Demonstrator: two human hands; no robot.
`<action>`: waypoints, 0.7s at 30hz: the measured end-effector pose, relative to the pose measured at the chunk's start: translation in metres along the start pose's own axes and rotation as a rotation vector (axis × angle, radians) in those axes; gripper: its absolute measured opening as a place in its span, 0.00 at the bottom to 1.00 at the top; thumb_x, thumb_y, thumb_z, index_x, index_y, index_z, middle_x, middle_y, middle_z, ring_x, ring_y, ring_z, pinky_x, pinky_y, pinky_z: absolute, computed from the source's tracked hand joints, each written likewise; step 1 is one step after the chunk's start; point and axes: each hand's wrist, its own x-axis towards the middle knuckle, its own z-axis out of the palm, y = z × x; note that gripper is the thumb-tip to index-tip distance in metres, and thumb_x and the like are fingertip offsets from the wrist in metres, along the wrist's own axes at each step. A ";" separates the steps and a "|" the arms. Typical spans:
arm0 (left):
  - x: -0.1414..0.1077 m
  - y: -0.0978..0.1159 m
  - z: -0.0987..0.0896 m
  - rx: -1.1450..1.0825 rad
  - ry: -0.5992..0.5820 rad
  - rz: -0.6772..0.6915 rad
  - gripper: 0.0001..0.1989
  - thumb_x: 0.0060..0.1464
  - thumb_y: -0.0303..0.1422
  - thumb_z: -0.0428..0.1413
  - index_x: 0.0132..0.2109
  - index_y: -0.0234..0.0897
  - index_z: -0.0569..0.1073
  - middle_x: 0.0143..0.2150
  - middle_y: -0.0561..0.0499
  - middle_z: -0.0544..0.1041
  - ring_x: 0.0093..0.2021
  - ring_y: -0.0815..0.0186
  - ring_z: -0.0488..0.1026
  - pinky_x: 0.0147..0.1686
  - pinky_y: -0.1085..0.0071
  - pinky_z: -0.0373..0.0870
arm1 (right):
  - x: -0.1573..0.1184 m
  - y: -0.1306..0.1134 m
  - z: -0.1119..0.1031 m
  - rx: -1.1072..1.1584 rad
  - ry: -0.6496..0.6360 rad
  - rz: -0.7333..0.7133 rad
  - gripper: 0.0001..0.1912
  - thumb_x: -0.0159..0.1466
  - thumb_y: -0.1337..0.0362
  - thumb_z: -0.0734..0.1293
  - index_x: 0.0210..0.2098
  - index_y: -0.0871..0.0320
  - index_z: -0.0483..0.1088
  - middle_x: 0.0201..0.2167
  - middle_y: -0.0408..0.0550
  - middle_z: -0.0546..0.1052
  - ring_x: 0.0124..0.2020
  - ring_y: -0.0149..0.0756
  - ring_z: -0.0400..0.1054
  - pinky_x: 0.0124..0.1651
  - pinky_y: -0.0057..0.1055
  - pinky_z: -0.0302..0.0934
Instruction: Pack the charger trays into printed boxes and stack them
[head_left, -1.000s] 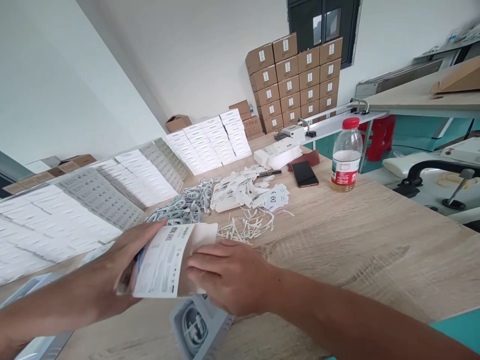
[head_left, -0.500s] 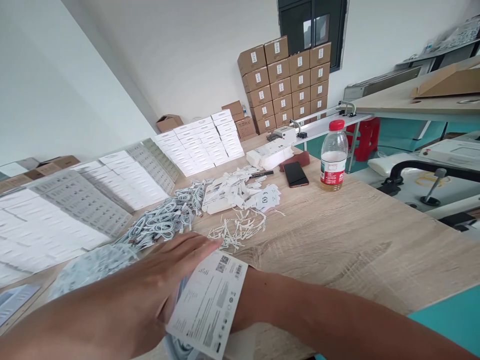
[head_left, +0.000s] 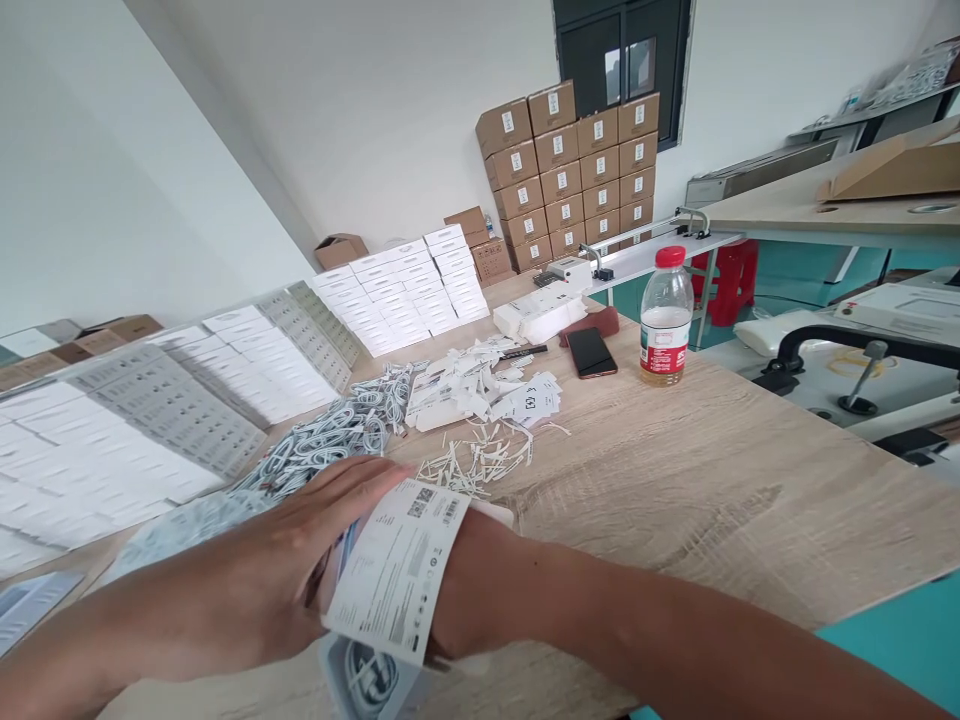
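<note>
A white printed card or box sleeve [head_left: 397, 565] with small text and a QR code stands tilted between my hands. My left hand [head_left: 319, 540] is closed along its left edge, the thumb near the top. Reaching behind the card from the right is my right hand [head_left: 472, 580]; its fingers are hidden by the card. A pale edge [head_left: 493, 514] shows above that wrist. Below the card sits a white plastic tray [head_left: 334, 665] with a coiled cable [head_left: 369, 675] in it.
Left of my hands lie a clear plastic bag [head_left: 195, 525] and a heap of grey-white cables [head_left: 322, 440]. Paper strips [head_left: 476, 460] and cards [head_left: 529, 400] lie ahead. A phone [head_left: 592, 352] and a red-capped bottle [head_left: 666, 315] stand beyond. White boxes [head_left: 405, 295] line the left.
The card and both hands have moved a little left. More of the tray and coiled cable now shows beneath the card, and a pale edge has appeared above my right wrist.
</note>
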 end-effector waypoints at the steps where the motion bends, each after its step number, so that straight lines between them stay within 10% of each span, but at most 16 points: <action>1: -0.002 -0.003 -0.003 -0.005 -0.043 -0.020 0.41 0.51 0.36 0.58 0.70 0.59 0.52 0.70 0.58 0.59 0.64 0.50 0.66 0.58 0.52 0.70 | -0.003 0.000 0.002 0.009 0.021 0.012 0.25 0.64 0.64 0.66 0.59 0.63 0.63 0.64 0.52 0.66 0.69 0.40 0.50 0.73 0.37 0.36; 15: -0.051 -0.057 -0.012 -0.160 -0.151 -0.438 0.52 0.45 0.45 0.64 0.70 0.60 0.44 0.73 0.53 0.51 0.67 0.49 0.59 0.55 0.59 0.73 | -0.021 0.012 0.017 0.005 0.044 -0.032 0.12 0.68 0.69 0.59 0.47 0.58 0.71 0.53 0.47 0.75 0.59 0.35 0.61 0.65 0.36 0.47; 21: -0.060 -0.064 -0.007 -0.100 0.003 -0.565 0.51 0.46 0.45 0.62 0.71 0.58 0.42 0.73 0.53 0.49 0.69 0.48 0.55 0.55 0.58 0.73 | -0.024 0.030 0.026 0.507 0.295 0.494 0.14 0.70 0.62 0.60 0.37 0.57 0.76 0.36 0.45 0.80 0.37 0.34 0.70 0.42 0.32 0.62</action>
